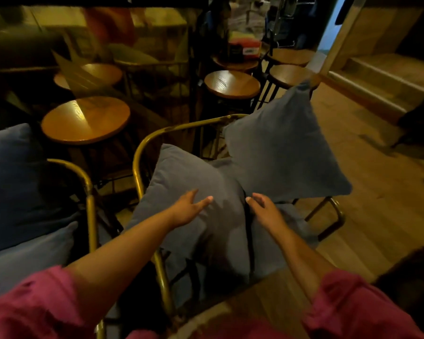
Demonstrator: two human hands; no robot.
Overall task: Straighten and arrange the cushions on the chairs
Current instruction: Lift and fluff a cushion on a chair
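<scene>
Both hands are open and grip nothing. The left hand [190, 207], at the frame's centre, lies palm-down with fingers spread on the near cushion [194, 192]. The right hand [264, 211], just right of it, has loosely curled fingers at that cushion's right edge, over a dark seam; whether it touches the fabric is hard to tell.

The near cushion, grey-blue and softly creased, lies tilted across the seat of the brass-framed chair [142, 152]. A second cushion [287, 148], same colour, stands on a corner against the chair's back rail, upper right of centre.

Bare wooden floor [367, 216] lies open to the right. To the left another chair [90, 206] with blue cushions [15, 187] stands close, and round stools [86, 119] crowd behind.
</scene>
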